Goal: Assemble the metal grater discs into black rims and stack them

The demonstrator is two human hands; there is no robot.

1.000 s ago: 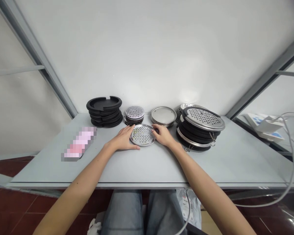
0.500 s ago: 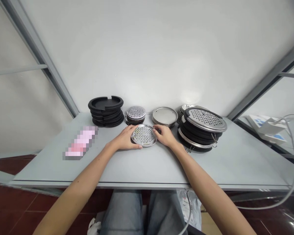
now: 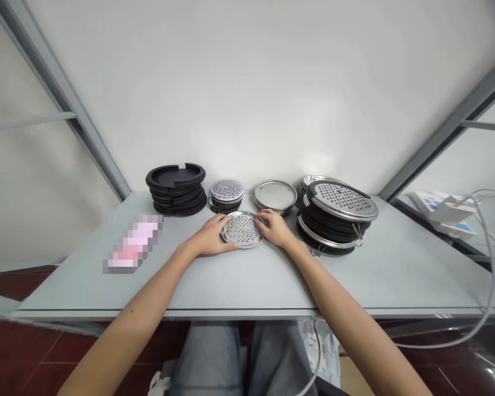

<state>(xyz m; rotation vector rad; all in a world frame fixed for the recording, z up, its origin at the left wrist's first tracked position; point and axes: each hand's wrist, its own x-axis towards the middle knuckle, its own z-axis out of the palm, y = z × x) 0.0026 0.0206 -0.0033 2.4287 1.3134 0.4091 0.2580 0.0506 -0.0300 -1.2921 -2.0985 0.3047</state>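
A round perforated metal plate (image 3: 243,230) with a raised shiny rim lies on the table in front of me. My left hand (image 3: 210,236) grips its left side, thumb along the front rim and fingers at the back. On the right rim, the bent fingers of my right hand (image 3: 273,228) hold the same plate. Just behind the left hand is a short stack of smaller perforated metal discs (image 3: 226,190). Behind the right hand stands a stack of plain rimmed metal plates (image 3: 275,194).
A stack of black notched rings (image 3: 176,190) stands at the back left. On the right, black rings and metal plates form a tall leaning stack (image 3: 338,217) with wire clasps. A blurred pink item (image 3: 132,245) lies left on the grey table (image 3: 239,286). A white cable (image 3: 489,297) hangs right.
The view has shifted slightly. Both hands keep their places on the perforated plate, and the stacks stand as before.
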